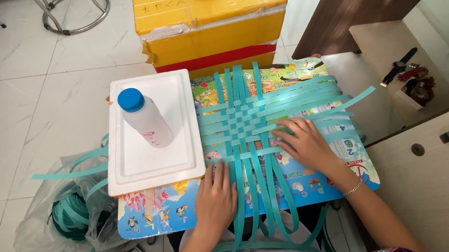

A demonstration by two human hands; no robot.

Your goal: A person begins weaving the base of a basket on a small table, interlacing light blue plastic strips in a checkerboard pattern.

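White foam lid (137, 161) and bottle (145, 116) flank teal strips (247, 124).

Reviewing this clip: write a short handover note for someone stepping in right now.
Left hand: flat, palm down on the near edge of the teal strip weave, holding nothing.
Right hand: fingers spread on the weave's right side, pressing strips.
The weave lies on a colourful board; a white foam lid with a blue-capped bottle sits to its left.
Done: centre patch interlaced.
Left: long loose strip ends all round remain unwoven.
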